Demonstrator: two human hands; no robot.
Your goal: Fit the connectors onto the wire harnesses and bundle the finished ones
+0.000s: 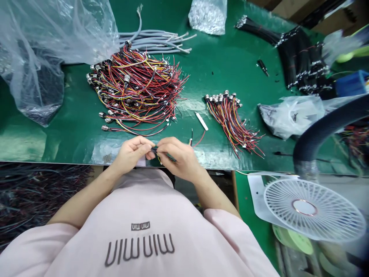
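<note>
At the near edge of the green table, my left hand [134, 152] and my right hand [180, 157] meet, both closed in a pinch on a wire harness [154, 150]. Black and yellow show between the fingertips; most of it is hidden by the fingers. Past my right hand, wire ends stick out, and a red wire [200, 139] curves onto the table. Just beyond the hands lies a large pile of wire harnesses [138, 88] with metal round connectors. A smaller bundle of harnesses [230, 119] lies to the right, and a white pen-like tool [201, 121] rests between the two.
Grey cables [161, 40] lie behind the pile. Plastic bags [72, 27] stand at the far left, another bag [208, 17] at the back. Black tubing bundles [300, 57] lie back right. A thick black hose [311, 134] and a white fan [314, 209] occupy the right side.
</note>
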